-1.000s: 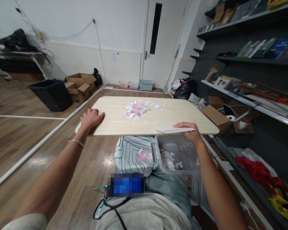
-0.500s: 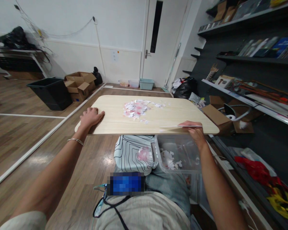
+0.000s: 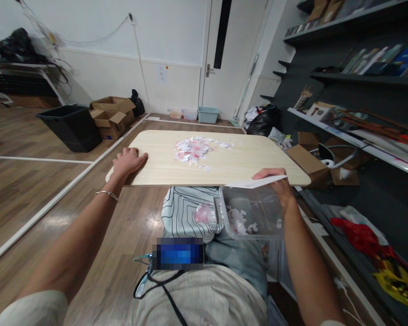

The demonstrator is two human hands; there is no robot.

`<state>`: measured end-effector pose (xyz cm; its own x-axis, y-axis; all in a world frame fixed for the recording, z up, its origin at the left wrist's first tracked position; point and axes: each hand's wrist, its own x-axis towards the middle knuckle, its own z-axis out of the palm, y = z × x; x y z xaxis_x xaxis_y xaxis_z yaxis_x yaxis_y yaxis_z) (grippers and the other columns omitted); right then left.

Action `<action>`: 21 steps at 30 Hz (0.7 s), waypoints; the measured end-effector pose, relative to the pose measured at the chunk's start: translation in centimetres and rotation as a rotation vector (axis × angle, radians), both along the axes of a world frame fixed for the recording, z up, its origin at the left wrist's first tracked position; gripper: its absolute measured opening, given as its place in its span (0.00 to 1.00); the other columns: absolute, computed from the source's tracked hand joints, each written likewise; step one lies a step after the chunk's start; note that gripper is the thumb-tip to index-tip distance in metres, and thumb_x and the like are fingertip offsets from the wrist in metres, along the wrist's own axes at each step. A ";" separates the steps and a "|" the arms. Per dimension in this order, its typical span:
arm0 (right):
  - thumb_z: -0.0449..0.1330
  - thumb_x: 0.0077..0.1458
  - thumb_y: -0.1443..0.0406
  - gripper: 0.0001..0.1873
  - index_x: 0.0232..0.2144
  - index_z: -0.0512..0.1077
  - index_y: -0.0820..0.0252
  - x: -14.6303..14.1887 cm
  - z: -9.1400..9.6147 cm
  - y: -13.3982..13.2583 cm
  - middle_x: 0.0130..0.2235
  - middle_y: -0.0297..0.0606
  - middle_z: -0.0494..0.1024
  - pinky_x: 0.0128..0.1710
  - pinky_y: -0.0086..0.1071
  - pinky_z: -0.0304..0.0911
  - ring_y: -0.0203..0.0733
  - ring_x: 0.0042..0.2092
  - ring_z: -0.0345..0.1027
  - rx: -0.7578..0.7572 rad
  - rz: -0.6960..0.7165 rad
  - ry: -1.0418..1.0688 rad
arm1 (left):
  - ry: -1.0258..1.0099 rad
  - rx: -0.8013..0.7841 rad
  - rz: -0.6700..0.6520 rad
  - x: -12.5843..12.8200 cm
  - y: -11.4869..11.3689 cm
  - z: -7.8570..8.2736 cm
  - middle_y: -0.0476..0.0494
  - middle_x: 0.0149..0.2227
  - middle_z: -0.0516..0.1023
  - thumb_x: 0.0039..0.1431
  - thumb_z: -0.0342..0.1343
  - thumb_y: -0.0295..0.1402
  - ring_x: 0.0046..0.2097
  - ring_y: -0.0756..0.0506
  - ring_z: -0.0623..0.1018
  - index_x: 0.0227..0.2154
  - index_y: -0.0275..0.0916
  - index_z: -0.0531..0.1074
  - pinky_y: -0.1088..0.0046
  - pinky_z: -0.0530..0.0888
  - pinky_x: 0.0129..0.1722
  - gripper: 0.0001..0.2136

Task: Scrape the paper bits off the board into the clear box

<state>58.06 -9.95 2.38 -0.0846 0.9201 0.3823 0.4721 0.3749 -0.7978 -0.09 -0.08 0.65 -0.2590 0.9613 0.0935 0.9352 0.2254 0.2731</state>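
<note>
My left hand (image 3: 127, 164) lies on the left end of the pale wooden tabletop (image 3: 255, 154), thumb apart from the fingers, holding nothing. At the near right edge, my right hand (image 3: 275, 174) grips a white paper sheet (image 3: 255, 182) with dark lines on it. The sheet tilts over the edge above a clear plastic bin (image 3: 258, 213); some of the fingers are hidden behind it. A pile of white and pink paper scraps (image 3: 192, 149) lies on the middle of the tabletop. More white scraps (image 3: 240, 221) are inside the bin.
Left of the bin, a patterned cloth (image 3: 180, 210) carries a pink bundle (image 3: 204, 213). A black bin (image 3: 73, 131) and cardboard boxes (image 3: 114, 115) stand on the left floor. On the right are dark shelves (image 3: 360, 86) and an open carton (image 3: 309, 160).
The sheet in my right hand has turned from nearly edge-on to showing its lined face, and now slopes over the table's near edge. My left hand stays in place.
</note>
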 end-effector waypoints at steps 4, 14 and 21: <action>0.79 0.50 0.41 0.23 0.24 0.89 0.51 -0.5 0.7 -0.4 0.27 0.45 0.89 0.39 0.45 0.87 0.63 0.37 0.91 -0.033 -0.018 0.018 | 0.006 -0.008 0.003 0.1 -0.2 0.1 0.13 0.81 0.74 0.77 0.43 0.57 0.76 0.12 0.76 0.72 0.36 0.80 0.29 0.74 0.73 0.38; 0.77 0.52 0.43 0.21 0.20 0.86 0.49 0.3 -0.1 0.0 0.30 0.45 0.91 0.41 0.46 0.85 0.59 0.37 0.90 -0.056 -0.021 0.003 | -0.013 0.002 0.012 0.2 0.0 0.1 0.12 0.82 0.71 0.77 0.45 0.56 0.78 0.11 0.75 0.73 0.34 0.79 0.29 0.73 0.75 0.39; 0.79 0.47 0.50 0.13 0.21 0.87 0.47 0.0 -0.6 0.3 0.32 0.43 0.92 0.41 0.46 0.86 0.60 0.37 0.89 -0.080 -0.049 0.090 | -0.017 -0.006 0.011 0.1 0.1 0.1 0.14 0.83 0.71 0.77 0.45 0.58 0.78 0.11 0.74 0.73 0.36 0.79 0.29 0.72 0.75 0.38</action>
